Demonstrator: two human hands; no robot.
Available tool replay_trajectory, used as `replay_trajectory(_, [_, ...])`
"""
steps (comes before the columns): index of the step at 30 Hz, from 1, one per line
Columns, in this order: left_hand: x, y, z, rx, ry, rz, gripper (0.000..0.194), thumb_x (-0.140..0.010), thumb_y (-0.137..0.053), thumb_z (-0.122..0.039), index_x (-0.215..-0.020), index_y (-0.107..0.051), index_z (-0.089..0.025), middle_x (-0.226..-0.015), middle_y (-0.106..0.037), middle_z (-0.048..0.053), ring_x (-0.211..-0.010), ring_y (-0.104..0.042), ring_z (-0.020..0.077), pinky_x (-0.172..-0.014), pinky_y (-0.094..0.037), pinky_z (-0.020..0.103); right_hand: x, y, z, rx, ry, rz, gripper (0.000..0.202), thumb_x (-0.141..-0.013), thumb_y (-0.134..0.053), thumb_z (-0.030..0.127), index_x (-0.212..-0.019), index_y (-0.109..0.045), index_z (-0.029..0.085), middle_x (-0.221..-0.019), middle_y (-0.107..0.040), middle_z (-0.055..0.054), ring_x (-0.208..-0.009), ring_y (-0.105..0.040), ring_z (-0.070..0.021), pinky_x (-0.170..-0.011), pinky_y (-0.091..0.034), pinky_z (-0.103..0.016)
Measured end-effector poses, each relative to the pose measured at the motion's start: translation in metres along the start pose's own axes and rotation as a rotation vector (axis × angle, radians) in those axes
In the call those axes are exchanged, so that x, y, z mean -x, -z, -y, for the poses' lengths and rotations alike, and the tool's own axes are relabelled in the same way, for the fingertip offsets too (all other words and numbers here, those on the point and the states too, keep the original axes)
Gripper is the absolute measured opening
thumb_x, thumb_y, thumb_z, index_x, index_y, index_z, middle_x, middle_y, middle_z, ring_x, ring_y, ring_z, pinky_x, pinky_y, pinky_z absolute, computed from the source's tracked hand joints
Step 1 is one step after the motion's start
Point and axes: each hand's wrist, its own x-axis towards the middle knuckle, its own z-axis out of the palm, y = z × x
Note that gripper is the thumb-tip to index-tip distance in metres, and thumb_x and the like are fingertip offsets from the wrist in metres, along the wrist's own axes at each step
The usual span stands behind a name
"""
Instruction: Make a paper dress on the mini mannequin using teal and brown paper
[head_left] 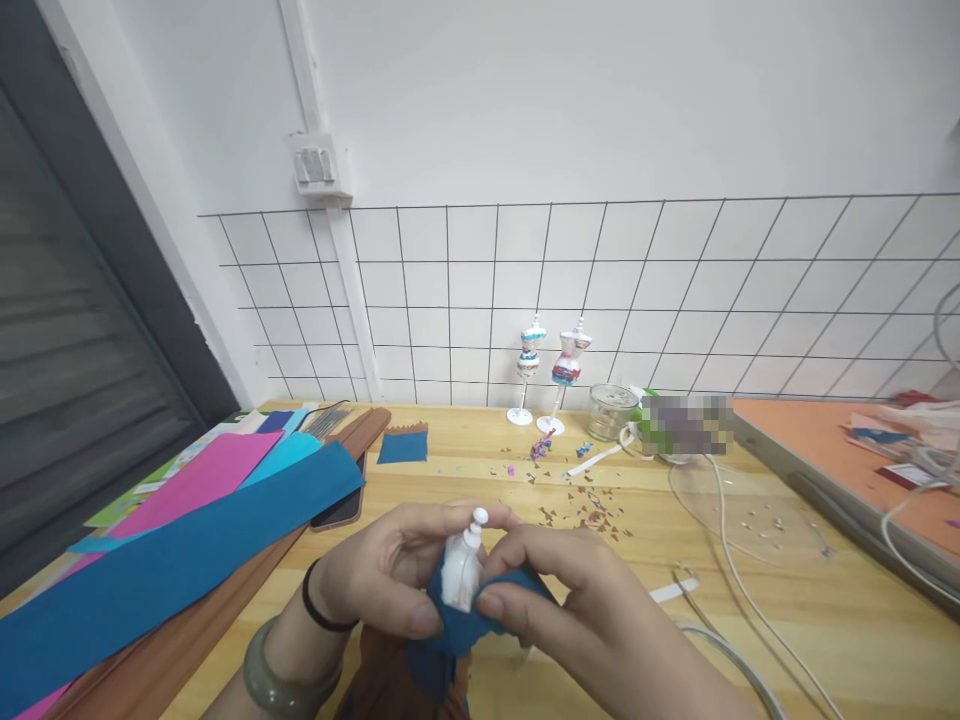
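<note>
A small white mannequin (463, 570) sits low in the middle of the view, just above the near edge of the wooden table (480, 470), with a piece of blue fabric (450, 645) wrapped around its lower part. Its knob-shaped top pokes up between the fingers. The left hand (382, 580) is closed around the mannequin and fabric from the left, thumb pressed on the blue cloth. The right hand (577, 600) is closed on them from the right, its thumb pinching the fabric against the white body. A black band and a green bangle (289, 675) circle the left wrist.

To the left, a long blue strip (172, 565) lies across pink and turquoise sheets (217, 470). Beyond them a small blue square (403, 445) lies flat. Scattered scraps (577, 495) dot the table past the hands. Further back, two little dressed mannequins (547, 365) stand upright side by side near the wire grid (675, 300) on the wall, with a glass jar (611, 410) just to their right. White cables (739, 590) trail across the right part of the table.
</note>
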Motion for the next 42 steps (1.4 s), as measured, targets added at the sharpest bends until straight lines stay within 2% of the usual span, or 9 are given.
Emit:
replay_trajectory(6, [-0.004, -0.002, 0.001, -0.041, -0.043, 0.045, 0.065, -0.069, -0.075, -0.026, -0.13, -0.052, -0.024, -0.13, -0.056, 0.011, -0.122, -0.048, 0.0279, -0.1, -0.035, 0.036, -0.002, 0.003, -0.006, 0.008, -0.049, -0.04, 0.008, -0.081, -0.063, 0.03, -0.083, -0.061, 0.022, -0.081, -0.064, 0.002, -0.076, -0.059, -0.0132, -0.068, -0.046, -0.023])
replay_trajectory(11, [-0.006, -0.001, 0.008, -0.019, -0.045, 0.028, 0.078, -0.068, -0.068, -0.058, -0.135, -0.044, -0.026, -0.148, -0.034, 0.01, -0.134, -0.032, 0.0329, -0.105, -0.03, 0.043, -0.003, 0.006, -0.009, 0.228, -0.106, -0.131, 0.021, -0.081, -0.06, 0.038, -0.098, -0.059, 0.025, -0.073, -0.06, 0.002, -0.067, -0.057, -0.0151, -0.056, -0.043, -0.024])
replay_trajectory(13, [-0.006, -0.002, 0.009, -0.02, -0.06, 0.018, 0.077, -0.073, -0.061, -0.062, -0.138, -0.039, -0.027, -0.151, -0.029, 0.009, -0.136, -0.027, 0.0325, -0.106, -0.028, 0.046, -0.002, 0.007, -0.008, 0.273, -0.101, -0.145, 0.021, -0.083, -0.058, 0.04, -0.097, -0.06, 0.025, -0.073, -0.062, 0.001, -0.067, -0.058, -0.0157, -0.055, -0.042, -0.024])
replay_trajectory(19, [-0.011, -0.007, 0.003, -0.1, 0.061, -0.093, 0.082, -0.067, -0.076, -0.044, -0.138, -0.04, -0.027, -0.143, -0.042, 0.011, -0.128, -0.039, 0.0312, -0.102, -0.032, 0.039, -0.002, 0.01, -0.008, 0.3, -0.113, -0.081, 0.02, -0.086, -0.054, 0.041, -0.095, -0.059, 0.024, -0.068, -0.065, 0.002, -0.062, -0.059, -0.0147, -0.055, -0.042, -0.024])
replay_trajectory(26, [-0.01, -0.006, 0.002, -0.142, 0.096, -0.13, 0.08, -0.067, -0.076, -0.025, -0.138, -0.04, -0.024, -0.131, -0.053, 0.01, -0.11, -0.053, 0.024, -0.088, -0.042, 0.031, -0.003, 0.006, -0.017, 0.296, -0.1, -0.075, 0.021, -0.086, -0.052, 0.041, -0.093, -0.061, 0.024, -0.074, -0.07, -0.001, -0.068, -0.063, -0.0179, -0.058, -0.044, -0.027])
replay_trajectory(31, [-0.01, -0.004, 0.004, -0.117, 0.067, -0.1, 0.082, -0.068, -0.075, -0.028, -0.14, -0.036, -0.025, -0.131, -0.052, 0.012, -0.105, -0.056, 0.0232, -0.085, -0.045, 0.032, 0.002, 0.01, -0.014, 0.262, -0.106, -0.123, 0.021, -0.084, -0.056, 0.042, -0.094, -0.063, 0.026, -0.074, -0.069, 0.0, -0.067, -0.063, -0.0166, -0.052, -0.044, -0.023])
replay_trajectory(36, [-0.011, -0.006, 0.005, -0.032, 0.059, -0.021, 0.102, -0.066, -0.075, -0.013, -0.145, -0.015, -0.036, -0.126, -0.053, 0.011, -0.086, -0.062, 0.0156, -0.074, -0.047, 0.027, 0.006, 0.017, -0.007, 0.225, -0.064, -0.25, 0.023, -0.085, -0.054, 0.046, -0.079, -0.062, 0.026, -0.082, -0.066, -0.002, -0.079, -0.062, -0.0183, -0.061, -0.049, -0.023])
replay_trajectory(40, [-0.012, -0.008, 0.008, -0.008, 0.057, 0.001, 0.112, -0.062, -0.076, -0.008, -0.145, -0.006, -0.036, -0.124, -0.053, 0.01, -0.09, -0.06, 0.0161, -0.075, -0.045, 0.026, 0.005, 0.017, -0.008, 0.253, 0.015, -0.33, 0.019, -0.085, -0.057, 0.043, -0.087, -0.066, 0.026, -0.086, -0.064, -0.004, -0.078, -0.059, -0.0188, -0.066, -0.051, -0.025])
replay_trajectory(42, [-0.013, -0.008, 0.013, 0.005, 0.053, 0.031, 0.117, -0.06, -0.078, -0.009, -0.145, -0.003, -0.037, -0.126, -0.052, 0.01, -0.094, -0.059, 0.0171, -0.076, -0.044, 0.026, 0.003, 0.017, -0.008, 0.233, 0.059, -0.296, 0.02, -0.085, -0.056, 0.041, -0.093, -0.067, 0.027, -0.09, -0.064, -0.004, -0.083, -0.06, -0.0194, -0.07, -0.052, -0.025])
